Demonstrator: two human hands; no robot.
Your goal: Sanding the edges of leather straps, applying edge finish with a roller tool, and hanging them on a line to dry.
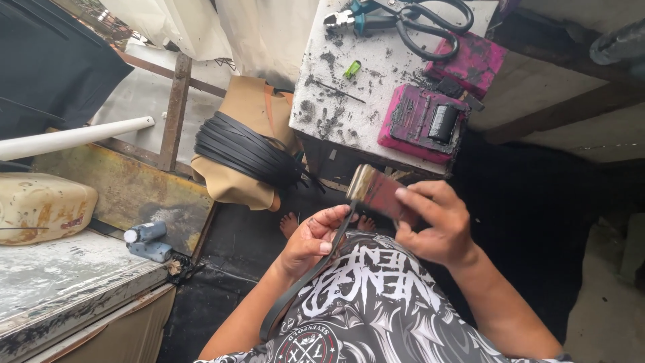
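Black strap [306,279] pinched by left hand [310,243], right hand [433,225] gripping block [376,191].

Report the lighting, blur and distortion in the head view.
Head view: soft daylight, brightest on the white table; deep shadow below it at right. The brush in the right hand is slightly motion-blurred; the left hand pinching the black strap is sharper. Wide-angle bending shows at the edges.

Left hand [310,240] at seven o'clock, fingers curled shut in a pinch, right hand [433,225] at five o'clock, fingers clasped, forearms converging upward
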